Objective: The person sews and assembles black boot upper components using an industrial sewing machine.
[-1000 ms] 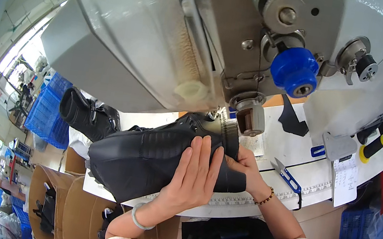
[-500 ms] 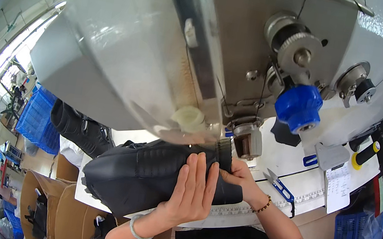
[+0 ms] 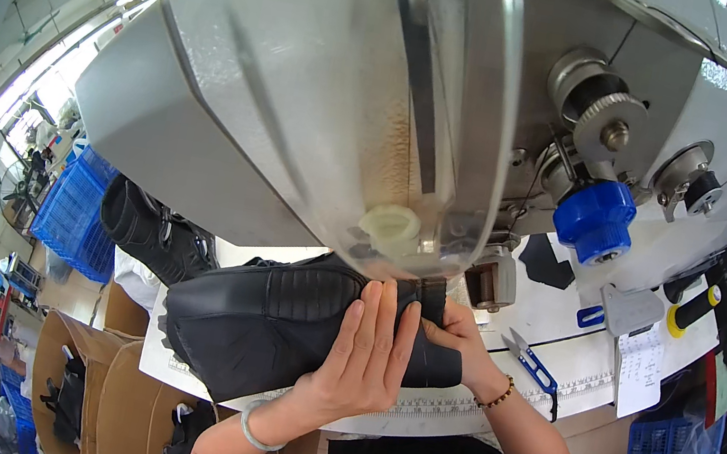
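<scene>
Bright windows [image 3: 41, 82] are seen far to the left of the machine [image 3: 175, 147] in the head view, with blue crates [image 3: 76, 222] stacked nearer to it on the same side. Cardboard boxes [image 3: 125, 413] are set below and to the left of the machine. Its front is covered partly by a clear guard [image 3: 338, 146], and a blue knob [image 3: 598, 218] is mounted at the guard's right. On the white table [image 3: 587, 356], a boot-like black piece [image 3: 269, 331] is held just below the machine's head, its right end partly hidden by the guard. The left hand [image 3: 356, 370] is laid flat across it, fingers straight and together; whether it is clamped cannot be told, its thumb being hidden. The piece's right end is clamped by the right hand [image 3: 459, 344], thumb in front. A black boot [image 3: 156, 231] is left at the machine's lower left. Blue-handled snips [image 3: 535, 363], a paper slip [image 3: 640, 374] and a yellow-ended spool [image 3: 693, 313] are placed to the lower right of the machine's head.
</scene>
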A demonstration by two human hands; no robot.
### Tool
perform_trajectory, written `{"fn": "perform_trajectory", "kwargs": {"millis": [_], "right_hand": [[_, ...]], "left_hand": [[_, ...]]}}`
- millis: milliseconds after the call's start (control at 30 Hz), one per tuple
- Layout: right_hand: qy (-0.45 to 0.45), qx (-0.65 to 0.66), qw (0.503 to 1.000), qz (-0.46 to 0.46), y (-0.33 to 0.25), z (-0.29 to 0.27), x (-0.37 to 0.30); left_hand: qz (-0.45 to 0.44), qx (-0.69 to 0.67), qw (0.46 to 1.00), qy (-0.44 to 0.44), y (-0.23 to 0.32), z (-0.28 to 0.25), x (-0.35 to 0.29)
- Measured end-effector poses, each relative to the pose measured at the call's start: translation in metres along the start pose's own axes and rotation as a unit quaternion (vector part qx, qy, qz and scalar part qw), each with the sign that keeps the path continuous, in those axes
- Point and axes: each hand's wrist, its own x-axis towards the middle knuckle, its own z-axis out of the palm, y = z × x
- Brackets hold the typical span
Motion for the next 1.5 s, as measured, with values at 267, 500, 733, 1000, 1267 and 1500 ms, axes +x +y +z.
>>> {"fn": "perform_trajectory", "kwargs": {"millis": [267, 500, 733, 1000, 1267, 1500], "right_hand": [[0.037, 0.026, 0.999, 0.005, -0.005, 0.009, -0.004], [0.012, 0.012, 1.000, 0.006, -0.008, -0.002, 0.000], [-0.002, 0.044, 0.999, -0.008, -0.003, -0.002, -0.003], [-0.009, 0.039, 0.999, -0.013, -0.005, -0.001, 0.001], [-0.038, 0.038, 0.998, 0.017, -0.005, -0.008, 0.004], [-0.026, 0.054, 0.998, 0.016, 0.003, -0.009, 0.001]], "left_hand": [[-0.014, -0.032, 0.998, -0.057, 0.004, -0.008, 0.000], [-0.063, -0.141, 0.981, -0.115, 0.001, -0.013, -0.006], [-0.043, -0.120, 0.989, -0.069, 0.000, -0.007, -0.009], [0.003, -0.062, 0.995, -0.078, -0.004, -0.012, 0.002], [-0.010, -0.041, 0.996, -0.080, 0.000, -0.013, 0.000], [0.016, -0.001, 0.996, -0.089, -0.001, -0.014, -0.004]]}}
